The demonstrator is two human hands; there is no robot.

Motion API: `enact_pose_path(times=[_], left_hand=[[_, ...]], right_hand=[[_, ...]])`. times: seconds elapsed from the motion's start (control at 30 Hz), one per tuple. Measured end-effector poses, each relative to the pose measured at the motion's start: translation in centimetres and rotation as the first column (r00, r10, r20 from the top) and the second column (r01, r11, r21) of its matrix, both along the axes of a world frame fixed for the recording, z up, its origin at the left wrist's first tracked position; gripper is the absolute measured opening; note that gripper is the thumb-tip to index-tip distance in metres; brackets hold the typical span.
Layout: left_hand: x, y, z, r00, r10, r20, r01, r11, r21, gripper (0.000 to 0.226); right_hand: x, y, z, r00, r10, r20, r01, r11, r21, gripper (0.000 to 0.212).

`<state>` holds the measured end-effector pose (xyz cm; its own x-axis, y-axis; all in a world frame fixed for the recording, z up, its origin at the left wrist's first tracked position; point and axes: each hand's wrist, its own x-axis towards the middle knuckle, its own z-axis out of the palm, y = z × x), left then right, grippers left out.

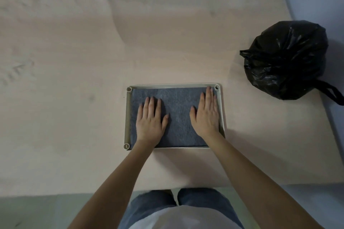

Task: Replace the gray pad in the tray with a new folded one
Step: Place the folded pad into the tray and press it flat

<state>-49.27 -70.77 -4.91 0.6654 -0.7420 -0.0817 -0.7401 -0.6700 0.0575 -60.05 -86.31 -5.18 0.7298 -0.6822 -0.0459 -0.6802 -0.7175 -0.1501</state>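
Observation:
A beige rectangular tray (128,117) with round corner sockets lies on the table near its front edge. A gray pad (177,109) fills the tray's inside and lies flat. My left hand (150,117) rests palm down on the pad's left half with straight fingers. My right hand (205,113) presses flat on the pad's right side, its fingertips near the far right corner. Neither hand grips anything.
A tied black garbage bag (286,59) sits at the table's right edge, behind and to the right of the tray. The pale table (74,98) stretches far to the left and back. Its front edge runs just before my legs.

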Motion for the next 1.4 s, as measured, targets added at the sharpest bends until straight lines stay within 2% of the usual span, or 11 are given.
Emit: enact_pose_path(times=[0.2, 0.27, 0.57, 0.73, 0.93, 1.1, 1.13, 1.2, 1.27, 1.3, 1.4], left_hand=[[3.1, 0.4, -0.8, 0.982, -0.188, -0.037, 0.186, 0.982, -0.035, 0.067], [3.2, 0.8, -1.0, 0.985, -0.165, -0.054, 0.162, 0.985, -0.055, 0.065], [3.1, 1.0, -0.5, 0.974, 0.156, -0.166, -0.181, 0.972, -0.151, 0.069], [3.0, 0.7, -0.4, 0.969, 0.19, -0.157, -0.209, 0.971, -0.117, 0.069], [3.9, 1.0, -0.4, 0.985, 0.084, -0.153, -0.099, 0.991, -0.091, 0.07], [3.4, 0.6, 0.2, 0.991, 0.104, -0.081, -0.112, 0.989, -0.098, 0.06], [3.2, 0.6, 0.6, 0.995, 0.067, -0.079, -0.076, 0.991, -0.107, 0.06], [2.2, 1.2, 1.3, 0.987, -0.132, -0.094, 0.118, 0.984, -0.133, 0.059], [0.8, 2.5, 1.9, 0.931, -0.333, -0.15, 0.307, 0.936, -0.171, 0.056], [0.0, 3.4, 2.4, 0.907, -0.375, -0.191, 0.339, 0.92, -0.195, 0.054], [-1.7, 5.4, 3.4, 0.863, -0.44, -0.248, 0.402, 0.896, -0.188, 0.056]], right_hand=[[0.0, 0.1, -0.1, 1.0, -0.007, 0.003, 0.007, 1.0, 0.018, 0.07], [0.0, 0.1, -0.1, 1.0, -0.009, -0.006, 0.009, 1.0, 0.013, 0.071], [-0.1, 0.2, -0.1, 0.999, -0.03, -0.026, 0.03, 1.0, 0.008, 0.074], [-0.2, 0.4, 0.0, 0.999, -0.039, -0.025, 0.039, 0.999, 0.012, 0.073], [-0.3, 0.5, 0.0, 0.998, -0.039, -0.045, 0.04, 0.999, 0.021, 0.073], [0.4, 2.2, 0.7, 0.99, -0.136, -0.043, 0.138, 0.989, 0.051, 0.068], [0.5, 3.1, 1.0, 0.995, -0.094, -0.04, 0.097, 0.993, 0.073, 0.068], [0.0, 4.9, 1.4, 0.995, 0.094, 0.039, -0.099, 0.983, 0.156, 0.065], [-1.4, 5.9, 2.4, 0.958, 0.228, 0.175, -0.272, 0.914, 0.302, 0.061], [-2.2, 5.9, 3.0, 0.941, 0.256, 0.224, -0.324, 0.872, 0.366, 0.06], [-4.3, 5.3, 4.1, 0.848, 0.501, 0.175, -0.53, 0.79, 0.307, 0.057]])
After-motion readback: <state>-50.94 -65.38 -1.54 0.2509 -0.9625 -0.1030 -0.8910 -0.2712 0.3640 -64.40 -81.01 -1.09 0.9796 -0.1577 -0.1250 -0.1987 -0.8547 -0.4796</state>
